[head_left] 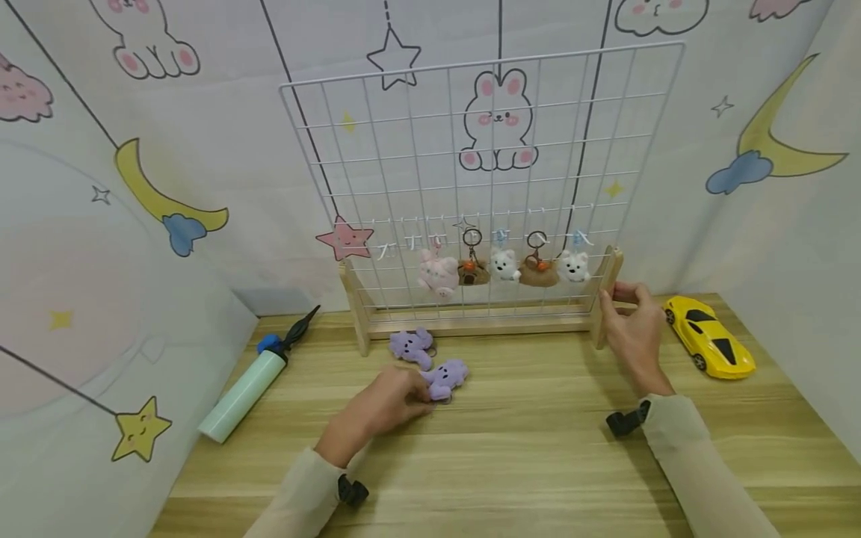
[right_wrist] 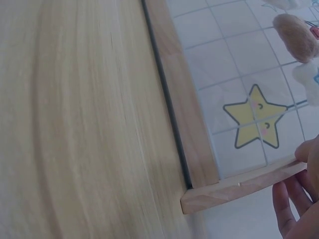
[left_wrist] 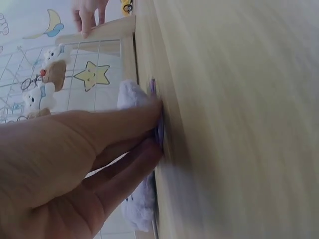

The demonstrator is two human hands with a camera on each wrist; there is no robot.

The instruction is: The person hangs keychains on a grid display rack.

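Observation:
My left hand (head_left: 397, 400) is low over the table, pinching a purple plush keychain (head_left: 448, 379) near its lower left side. In the left wrist view, thumb and fingers close on a thin purple edge (left_wrist: 159, 130) at the tabletop; the rest is partly hidden. A second purple plush keychain (head_left: 410, 346) lies just behind it. My right hand (head_left: 634, 325) grips the right wooden leg (head_left: 607, 299) of a white wire grid rack (head_left: 471, 187), thumb in front and fingers behind. From its hooks hang a pink plush (head_left: 439, 273), white bear plushes (head_left: 573, 267) and brown plushes (head_left: 538, 273) with rings.
A pale green hand pump (head_left: 245, 396) with a black nozzle lies at the left. At the right, a yellow toy car (head_left: 709, 338) stands beside my right hand. Several white hooks (head_left: 386, 250) on the rack's left carry nothing. Behind the rack hangs a patterned cloth (head_left: 222, 149).

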